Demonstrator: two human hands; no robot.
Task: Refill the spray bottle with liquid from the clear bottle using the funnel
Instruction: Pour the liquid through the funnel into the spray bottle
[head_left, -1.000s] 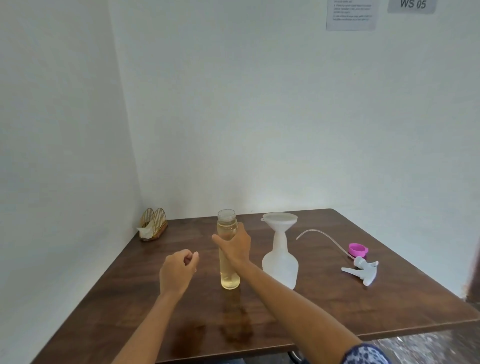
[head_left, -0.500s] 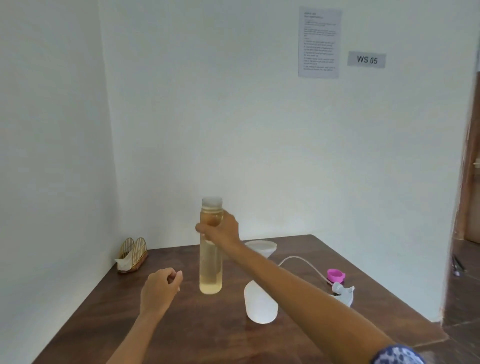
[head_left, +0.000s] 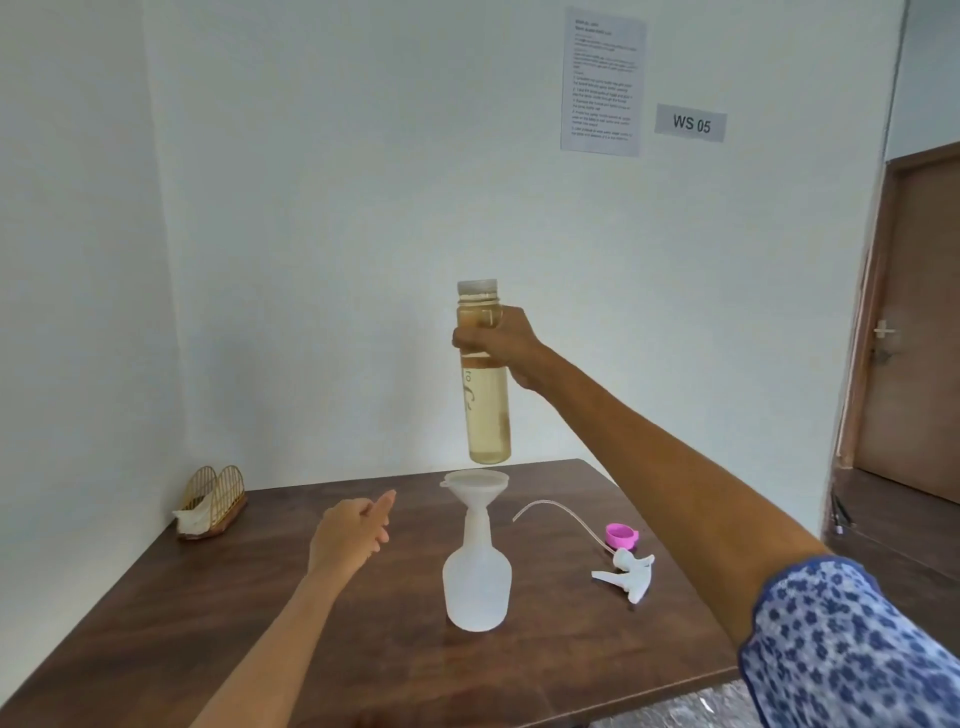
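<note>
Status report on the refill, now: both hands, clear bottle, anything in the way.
Right hand grips clear bottle, upright above funnel in spray bottle. Left hand open, empty. Pour path unobstructed.

Dark wooden table (head_left: 260, 623), and right below the raised grip stands the white spray bottle (head_left: 476, 587), upright on the wood, a funnel (head_left: 475, 486) sitting in its neck. Out to the right of the grip lies the spray head (head_left: 626, 569) on its side, its thin tube (head_left: 556, 512) curving back, a pink cap (head_left: 621, 535) just beside it. Far off to the left, at the table's back corner, a gold wire napkin holder (head_left: 213, 501).
</note>
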